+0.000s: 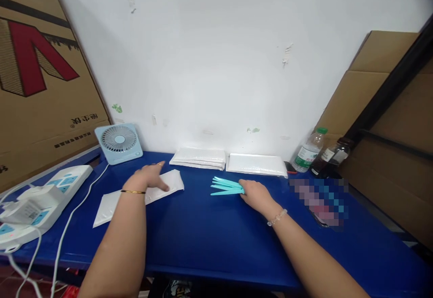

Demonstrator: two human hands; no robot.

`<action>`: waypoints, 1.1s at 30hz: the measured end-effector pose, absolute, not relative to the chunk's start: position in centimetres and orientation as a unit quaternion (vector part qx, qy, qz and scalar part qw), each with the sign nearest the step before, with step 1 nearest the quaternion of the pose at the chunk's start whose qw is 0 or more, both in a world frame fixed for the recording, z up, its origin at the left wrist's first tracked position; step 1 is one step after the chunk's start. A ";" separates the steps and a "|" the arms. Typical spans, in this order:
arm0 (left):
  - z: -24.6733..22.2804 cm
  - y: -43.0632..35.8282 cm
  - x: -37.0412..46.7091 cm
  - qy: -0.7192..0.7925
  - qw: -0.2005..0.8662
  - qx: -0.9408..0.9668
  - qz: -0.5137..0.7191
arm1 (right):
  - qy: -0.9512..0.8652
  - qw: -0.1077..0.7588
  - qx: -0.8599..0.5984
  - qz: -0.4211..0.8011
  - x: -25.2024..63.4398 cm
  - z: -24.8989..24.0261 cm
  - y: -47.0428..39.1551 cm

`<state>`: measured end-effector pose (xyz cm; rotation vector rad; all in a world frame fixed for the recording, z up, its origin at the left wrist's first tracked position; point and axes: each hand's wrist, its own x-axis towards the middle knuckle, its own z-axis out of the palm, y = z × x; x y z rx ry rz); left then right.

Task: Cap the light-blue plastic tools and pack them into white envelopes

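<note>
My left hand (pixel 150 177) lies over a white plastic packet (pixel 174 181), fingers and thumb apart, the thumb touching or just above its surface. Another white packet end (pixel 106 204) shows on the other side of my forearm; I cannot tell whether it is the same piece. In my right hand (pixel 256 193) is a fanned bunch of thin turquoise plastic sticks (pixel 226 186), gripped at one end. Their free ends point left, low over the blue table (pixel 199 230). What exactly the sticks are cannot be made out.
Against the wall lie a stack of white packets (pixel 198 158) and another white packet pile (pixel 257 164). At left are a blue fan (pixel 119 141) and a power strip (pixel 72 178) with cables. A water bottle (pixel 309 151), a dark bottle (pixel 329 158) and a blurred phone-like object (pixel 320 205) stand right.
</note>
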<state>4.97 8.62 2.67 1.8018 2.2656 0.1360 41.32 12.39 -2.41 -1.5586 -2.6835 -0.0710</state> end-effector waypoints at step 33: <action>-3.2 8.8 20.3 0.477 0.090 0.868 0.102 | -0.849 0.000 -0.514 -0.124 47.8 -3.4 9.3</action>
